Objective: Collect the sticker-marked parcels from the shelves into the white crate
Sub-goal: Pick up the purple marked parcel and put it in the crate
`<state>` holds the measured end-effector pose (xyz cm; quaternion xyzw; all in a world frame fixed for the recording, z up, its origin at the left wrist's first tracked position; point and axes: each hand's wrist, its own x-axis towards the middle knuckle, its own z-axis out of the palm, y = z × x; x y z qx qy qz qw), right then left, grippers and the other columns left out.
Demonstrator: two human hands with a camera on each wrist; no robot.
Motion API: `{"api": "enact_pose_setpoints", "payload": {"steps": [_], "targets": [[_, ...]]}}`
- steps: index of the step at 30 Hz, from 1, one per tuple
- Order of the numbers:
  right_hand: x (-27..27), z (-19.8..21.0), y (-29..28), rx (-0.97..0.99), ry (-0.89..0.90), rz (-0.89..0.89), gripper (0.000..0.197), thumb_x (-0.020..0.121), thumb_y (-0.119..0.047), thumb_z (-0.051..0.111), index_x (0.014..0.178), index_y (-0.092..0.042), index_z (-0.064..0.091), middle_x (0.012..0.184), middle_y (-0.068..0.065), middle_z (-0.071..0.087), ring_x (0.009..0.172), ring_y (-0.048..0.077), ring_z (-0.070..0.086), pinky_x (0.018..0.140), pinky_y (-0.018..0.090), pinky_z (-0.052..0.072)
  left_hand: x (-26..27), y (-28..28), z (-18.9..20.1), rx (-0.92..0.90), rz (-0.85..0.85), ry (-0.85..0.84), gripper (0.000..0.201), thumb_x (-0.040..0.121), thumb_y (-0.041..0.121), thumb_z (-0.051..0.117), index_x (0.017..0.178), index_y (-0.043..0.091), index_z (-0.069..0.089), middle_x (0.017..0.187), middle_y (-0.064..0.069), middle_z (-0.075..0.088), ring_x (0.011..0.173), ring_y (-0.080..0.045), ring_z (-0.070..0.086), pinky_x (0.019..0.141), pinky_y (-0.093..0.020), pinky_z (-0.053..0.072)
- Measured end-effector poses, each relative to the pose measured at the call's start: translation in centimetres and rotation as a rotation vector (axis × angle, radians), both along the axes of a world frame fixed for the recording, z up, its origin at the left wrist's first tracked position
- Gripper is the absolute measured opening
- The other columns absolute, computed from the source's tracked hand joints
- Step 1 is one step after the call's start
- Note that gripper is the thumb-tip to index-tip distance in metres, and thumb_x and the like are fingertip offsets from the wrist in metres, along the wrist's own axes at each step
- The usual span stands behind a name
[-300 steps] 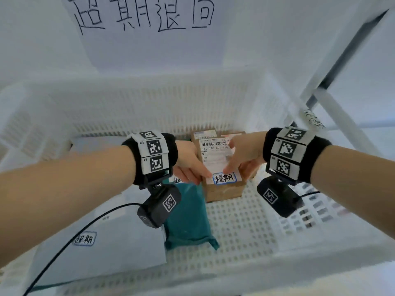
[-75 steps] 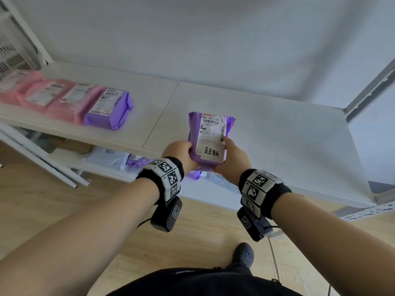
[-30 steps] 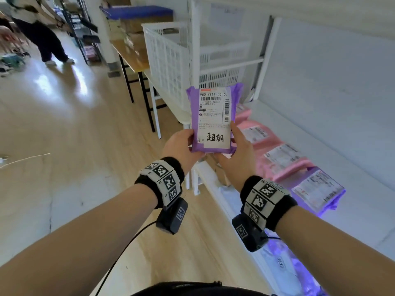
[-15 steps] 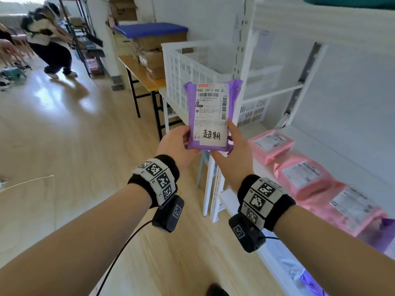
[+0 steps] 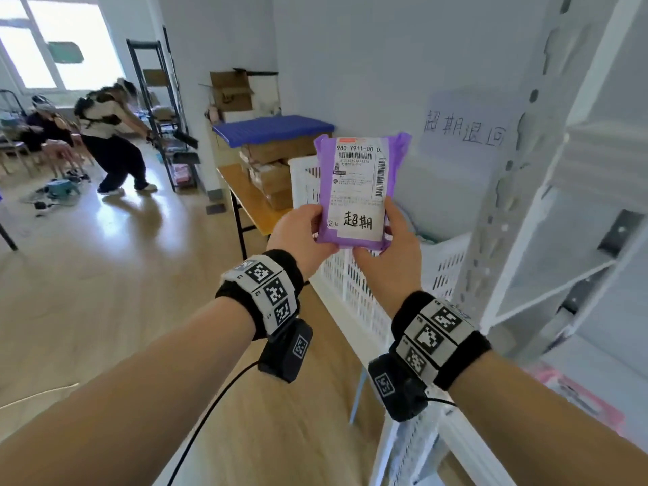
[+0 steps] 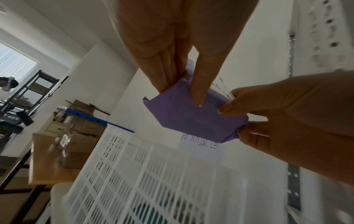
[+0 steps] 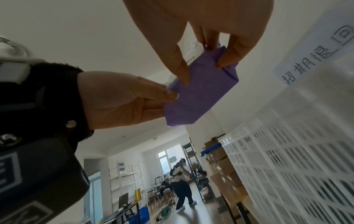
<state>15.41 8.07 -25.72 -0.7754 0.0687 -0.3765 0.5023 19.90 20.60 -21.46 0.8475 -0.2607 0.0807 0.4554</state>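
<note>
A purple parcel (image 5: 357, 191) with a white shipping label and a handwritten sticker is held upright in front of me by both hands. My left hand (image 5: 301, 236) grips its lower left edge and my right hand (image 5: 392, 250) grips its lower right edge. The left wrist view shows the parcel's purple underside (image 6: 193, 119), and so does the right wrist view (image 7: 199, 94). The white crate (image 5: 354, 278) stands just behind and below the parcel, beside the white shelf upright (image 5: 512, 191). Most of its inside is hidden.
A wooden table (image 5: 252, 205) beyond the crate carries stacked cardboard boxes (image 5: 270, 166) under a blue lid. Another person (image 5: 112, 142) bends over far left on the wood floor. Pink parcels (image 5: 578, 398) lie on the shelf at lower right. A handwritten sign (image 5: 463, 131) hangs on the wall.
I have carried the purple parcel from the shelf toward the white crate; the crate is closer and the view has swung left. Both hands keep the same hold.
</note>
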Motion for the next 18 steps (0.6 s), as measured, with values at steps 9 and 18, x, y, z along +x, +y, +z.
{"api": "enact_pose_setpoints", "payload": {"steps": [9,18], "targets": [[14.3,5.2,-5.2,0.009,0.049,-0.093,0.055,0.079,-0.007,0.067,0.129,-0.02,0.048,0.098,-0.015,0.054,0.084,-0.001,0.054,0.071,0.012,0.046,17.4,-5.9,3.4,0.059,-0.156,0.037,0.046,0.058,0.028,0.074,0.101,0.015,0.066,0.099,-0.003,0.071,0.092,-0.022,0.067,0.086,-0.043,0.054],[24.5,9.6,-12.1,-0.037,0.251,-0.359,0.064,0.065,-0.004,0.075,0.125,-0.009,0.055,0.12,0.003,0.061,0.108,0.022,0.06,0.094,0.042,0.051,32.4,-14.3,7.8,0.316,-0.483,-0.069,0.034,0.081,0.025,0.069,0.103,-0.001,0.067,0.103,-0.017,0.07,0.093,-0.032,0.066,0.087,-0.043,0.053]]}}
